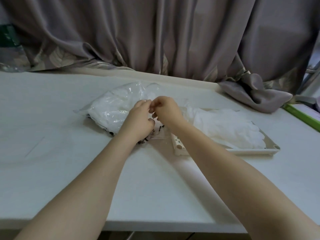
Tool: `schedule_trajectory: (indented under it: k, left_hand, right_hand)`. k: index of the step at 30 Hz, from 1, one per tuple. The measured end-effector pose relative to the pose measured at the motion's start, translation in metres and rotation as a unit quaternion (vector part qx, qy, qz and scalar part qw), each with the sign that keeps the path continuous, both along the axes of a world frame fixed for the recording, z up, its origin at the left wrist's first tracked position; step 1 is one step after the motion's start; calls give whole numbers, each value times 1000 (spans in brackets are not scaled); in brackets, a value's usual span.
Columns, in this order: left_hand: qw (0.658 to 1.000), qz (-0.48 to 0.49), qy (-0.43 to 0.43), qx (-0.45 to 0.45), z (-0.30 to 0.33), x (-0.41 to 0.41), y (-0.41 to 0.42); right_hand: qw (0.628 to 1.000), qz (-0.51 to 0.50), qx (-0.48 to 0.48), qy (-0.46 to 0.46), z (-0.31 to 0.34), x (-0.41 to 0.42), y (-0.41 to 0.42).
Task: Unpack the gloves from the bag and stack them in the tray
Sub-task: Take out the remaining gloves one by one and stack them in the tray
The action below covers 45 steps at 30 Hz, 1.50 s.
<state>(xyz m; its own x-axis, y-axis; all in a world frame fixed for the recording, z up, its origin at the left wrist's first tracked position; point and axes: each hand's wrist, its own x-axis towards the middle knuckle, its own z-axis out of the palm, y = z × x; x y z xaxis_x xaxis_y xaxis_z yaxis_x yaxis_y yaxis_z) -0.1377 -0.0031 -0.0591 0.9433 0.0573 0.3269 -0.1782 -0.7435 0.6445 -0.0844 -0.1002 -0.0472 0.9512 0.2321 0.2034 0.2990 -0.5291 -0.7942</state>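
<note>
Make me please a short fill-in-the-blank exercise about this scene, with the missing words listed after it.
1. The left hand and the right hand both grip the clear plastic ____.
2. A pile of white gloves already lies in the ____.
3. The tray sits to the ____ of the bag.
4. Behind the table hangs a grey ____.

Missing words: bag; tray; right; curtain

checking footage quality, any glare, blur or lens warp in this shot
Head view: glare streaks on the bag; white gloves in the tray wash out, little detail; the left hand and right hand are slightly soft; wide-angle warp bends the table edge and stretches the forearms; light is dim and even.
</note>
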Motion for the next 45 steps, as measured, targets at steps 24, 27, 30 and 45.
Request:
schedule_trajectory:
  k: [24,27,30,45]
  left_hand:
    - [979,-27,-197,40,33,-32,-51]
    - [972,-172,-84,134,39,-29,-78]
    - [975,-187,-9,118,31,-23,-92]
    - [865,-230,295,-333,59,-47,-96]
  right_hand:
    - [748,231,599,169,54,-44,-145]
    - [746,232,599,174,59,-54,-148]
    - [728,195,633,176,67,-61,-151]
    - [979,-163,100,-69,43,-44,-199]
